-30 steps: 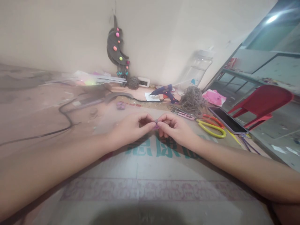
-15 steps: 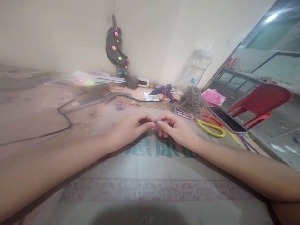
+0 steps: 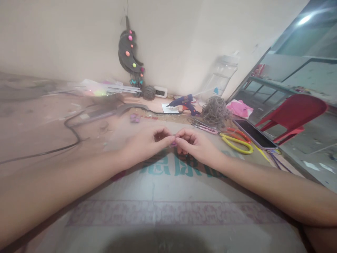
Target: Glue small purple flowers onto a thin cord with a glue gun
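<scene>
A small purple piece (image 3: 173,143) is pinched between the fingertips of both hands, mostly hidden by them; its exact kind does not show. My left hand (image 3: 155,139) grips it from the left with thumb and finger. From the other side my right hand (image 3: 193,142) closes on it, the thumbs nearly touching. Both are held over a cardboard sheet (image 3: 168,191) with green characters and a reddish patterned band. Another small purple piece (image 3: 134,118) lies beyond my left hand.
Right of the hands lie yellow-handled scissors (image 3: 238,146), a pink cutter (image 3: 205,127) and a phone (image 3: 255,134). Behind are grey yarn (image 3: 214,110), a glue gun (image 3: 184,103) and a water bottle (image 3: 223,75). A decorated grey crescent (image 3: 127,52) hangs on the wall. A black cable (image 3: 75,135) runs at left.
The fingertips have drawn slightly closer together around the purple piece, so less of it shows. Everything else stays in place.
</scene>
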Motion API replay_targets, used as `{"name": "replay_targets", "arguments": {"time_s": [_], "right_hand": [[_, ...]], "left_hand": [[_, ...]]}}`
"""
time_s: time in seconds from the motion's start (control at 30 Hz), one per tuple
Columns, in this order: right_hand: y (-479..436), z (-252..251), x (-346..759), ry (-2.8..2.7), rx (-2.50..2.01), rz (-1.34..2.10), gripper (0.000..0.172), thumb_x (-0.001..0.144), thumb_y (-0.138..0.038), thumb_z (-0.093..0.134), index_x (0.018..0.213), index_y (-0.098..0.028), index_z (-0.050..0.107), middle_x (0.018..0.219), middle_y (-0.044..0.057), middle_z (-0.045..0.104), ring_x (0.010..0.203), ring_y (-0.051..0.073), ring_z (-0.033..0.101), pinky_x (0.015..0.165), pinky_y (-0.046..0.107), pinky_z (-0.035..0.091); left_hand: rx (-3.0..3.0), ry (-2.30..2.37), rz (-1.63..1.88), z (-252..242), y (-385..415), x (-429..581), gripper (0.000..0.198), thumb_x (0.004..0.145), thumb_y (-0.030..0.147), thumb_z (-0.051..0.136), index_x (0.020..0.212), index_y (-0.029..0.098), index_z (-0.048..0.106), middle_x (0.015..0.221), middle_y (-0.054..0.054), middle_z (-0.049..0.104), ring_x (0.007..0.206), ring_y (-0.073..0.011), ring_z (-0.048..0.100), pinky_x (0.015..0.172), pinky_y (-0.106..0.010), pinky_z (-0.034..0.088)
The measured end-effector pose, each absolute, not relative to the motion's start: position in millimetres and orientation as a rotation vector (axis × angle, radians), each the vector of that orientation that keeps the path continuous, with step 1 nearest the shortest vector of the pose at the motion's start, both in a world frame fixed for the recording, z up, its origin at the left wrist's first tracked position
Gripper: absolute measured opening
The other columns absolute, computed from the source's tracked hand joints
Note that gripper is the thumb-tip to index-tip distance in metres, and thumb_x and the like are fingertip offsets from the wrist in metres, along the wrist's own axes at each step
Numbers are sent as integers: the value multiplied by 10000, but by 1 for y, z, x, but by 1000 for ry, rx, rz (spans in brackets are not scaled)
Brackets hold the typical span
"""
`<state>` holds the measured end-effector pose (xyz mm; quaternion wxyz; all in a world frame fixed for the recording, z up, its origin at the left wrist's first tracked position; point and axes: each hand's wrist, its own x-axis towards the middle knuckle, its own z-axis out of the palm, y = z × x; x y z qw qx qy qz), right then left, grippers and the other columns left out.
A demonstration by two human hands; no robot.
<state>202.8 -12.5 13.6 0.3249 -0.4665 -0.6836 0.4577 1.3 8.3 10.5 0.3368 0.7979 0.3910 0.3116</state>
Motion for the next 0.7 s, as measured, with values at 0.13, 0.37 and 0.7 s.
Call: {"name": "replay_targets", "arguments": {"time_s": [0.13,0.37,0.7], "right_hand": [[-12,12,204,-1808,-1215,1198,196,886,-384,646,883,-194,602,633,-39,600,547,91,544,538,227,454],[-13,13,203,-1805,-1200,1214,188,893,-380,636,880,-197,598,632,-42,592,551,92,542,546,231,461],[-12,11,206,-1795,-1148,1181,233,920,-428,621,909,-205,553,623,-47,601,522,90,540,509,224,443]], "left_hand": [[2097,1022,802,9,9,1,296,931,433,545,810,197,678,785,-15,715,734,-174,618,670,-287,444],[2117,1009,782,9,10,1,328,954,447,519,815,189,666,781,-17,697,715,-169,593,646,-286,421],[2086,961,882,7,12,-1,428,1034,472,351,948,184,656,859,-26,663,842,-195,608,785,-326,465]]}}
